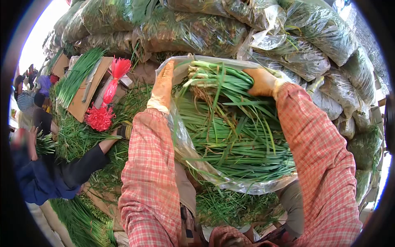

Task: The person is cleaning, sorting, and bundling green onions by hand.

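An open clear plastic bag (247,188) lies in front of me, filled with long flat green leaves (242,152) that look like garlic chives. At its left rim, my gloved left hand (163,84) is closed on the plastic. My gloved right hand (261,81) grips a bunch of garlic chives (220,78) at the top of the bag. The bunch's pale stem ends point left, and brownish, dry strands hang beneath them. Its leaf tips droop over the leaves in the bag. The right fingers are partly hidden by the greens.
Stuffed clear bags (189,35) are piled along the back and right. To the left are a cardboard sheet (78,105) with greens and a knife (87,88), and red plastic ties (109,92). A co-worker's dark sleeve (84,171) reaches in from the left. Loose greens (234,208) litter the ground.
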{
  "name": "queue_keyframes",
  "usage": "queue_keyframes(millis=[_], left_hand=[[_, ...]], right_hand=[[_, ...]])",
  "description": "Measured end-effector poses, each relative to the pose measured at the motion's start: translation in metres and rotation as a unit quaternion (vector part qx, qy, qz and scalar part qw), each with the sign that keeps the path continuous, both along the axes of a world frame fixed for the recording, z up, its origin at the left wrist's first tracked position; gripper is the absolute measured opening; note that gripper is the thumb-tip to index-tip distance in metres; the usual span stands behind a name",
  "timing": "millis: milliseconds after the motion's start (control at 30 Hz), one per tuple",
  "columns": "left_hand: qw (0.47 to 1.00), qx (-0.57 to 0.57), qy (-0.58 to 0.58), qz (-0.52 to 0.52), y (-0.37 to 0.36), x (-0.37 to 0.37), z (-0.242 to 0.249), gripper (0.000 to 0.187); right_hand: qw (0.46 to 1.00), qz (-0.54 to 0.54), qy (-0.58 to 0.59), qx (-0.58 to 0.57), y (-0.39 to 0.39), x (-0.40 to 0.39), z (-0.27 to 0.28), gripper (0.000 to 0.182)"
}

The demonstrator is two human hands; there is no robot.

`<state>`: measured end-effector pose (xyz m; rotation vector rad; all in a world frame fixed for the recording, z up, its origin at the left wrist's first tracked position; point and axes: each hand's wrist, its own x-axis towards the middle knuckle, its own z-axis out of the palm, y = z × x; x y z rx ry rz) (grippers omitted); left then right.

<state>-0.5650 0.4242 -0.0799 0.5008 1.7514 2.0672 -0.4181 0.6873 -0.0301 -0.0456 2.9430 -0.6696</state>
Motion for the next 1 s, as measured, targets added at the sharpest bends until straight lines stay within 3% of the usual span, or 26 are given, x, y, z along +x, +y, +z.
queue_keyframes(millis=[67,167,200,233,267,333,400,467,533,600,633,667,733,800,867,933,967,1000], left_hand=[[0.999,0.001,-0.020,-0.027,-0.001,-0.004,-0.007,0.053],[0.998,0.034,-0.032,-0.052,-0.005,0.014,0.006,0.052],[0.988,-0.106,0.088,-0.069,-0.015,0.022,0.019,0.050],[0.945,-0.243,0.205,-0.081,-0.029,0.025,0.033,0.048],[0.867,-0.375,0.314,-0.092,-0.043,0.033,0.045,0.046],[0.861,-0.436,0.236,-0.111,-0.066,0.076,0.097,0.048],[0.920,-0.355,0.055,-0.159,-0.089,0.103,0.112,0.053],[0.935,-0.243,-0.114,-0.231,-0.097,0.116,0.101,0.059],[0.905,-0.103,-0.260,-0.321,-0.098,0.114,0.054,0.065],[0.856,-0.106,-0.397,-0.314,-0.074,0.139,0.040,0.081],[0.843,-0.075,-0.442,-0.296,-0.067,0.149,0.007,0.088],[0.847,-0.051,-0.415,-0.328,-0.052,0.171,0.008,0.093],[0.782,0.068,-0.487,-0.383,-0.023,0.214,0.023,0.093],[0.791,0.062,-0.480,-0.375,-0.019,0.263,0.069,0.081],[0.659,0.166,-0.590,-0.436,-0.017,0.298,0.048,0.086],[0.631,0.195,-0.622,-0.420,-0.023,0.332,0.051,0.089],[0.647,0.217,-0.622,-0.383,-0.022,0.351,0.055,0.086],[0.523,0.285,-0.696,-0.401,-0.033,0.367,0.029,0.082]], right_hand=[[0.995,-0.001,0.015,-0.103,-0.006,0.027,0.016,0.044],[0.993,0.026,0.087,-0.072,-0.015,0.066,0.039,0.045],[0.992,0.030,0.099,-0.069,-0.015,0.076,0.041,0.045],[0.990,0.050,0.126,-0.024,-0.016,0.085,0.044,0.048],[0.986,0.070,0.153,0.018,-0.017,0.094,0.044,0.050],[0.982,0.099,0.155,0.049,-0.018,0.111,0.048,0.061],[0.972,0.132,0.179,0.078,-0.021,0.129,0.042,0.072],[0.961,0.163,0.193,0.112,-0.023,0.145,0.039,0.074],[0.952,0.185,0.210,0.124,-0.027,0.155,0.040,0.078],[0.945,0.208,0.218,0.130,-0.033,0.164,0.045,0.074],[0.940,0.221,0.223,0.133,-0.035,0.168,0.047,0.073],[0.936,0.234,0.226,0.136,-0.037,0.173,0.050,0.072],[0.920,0.268,0.236,0.165,-0.045,0.180,0.054,0.055],[0.912,0.305,0.192,0.198,-0.052,0.186,0.058,0.037],[0.892,0.315,0.239,0.217,-0.060,0.198,0.050,0.017],[0.899,0.315,0.225,0.206,-0.066,0.214,0.051,0.016],[0.897,0.305,0.260,0.184,-0.073,0.222,0.053,0.016],[0.915,0.308,0.175,0.191,-0.081,0.232,0.061,0.026]])
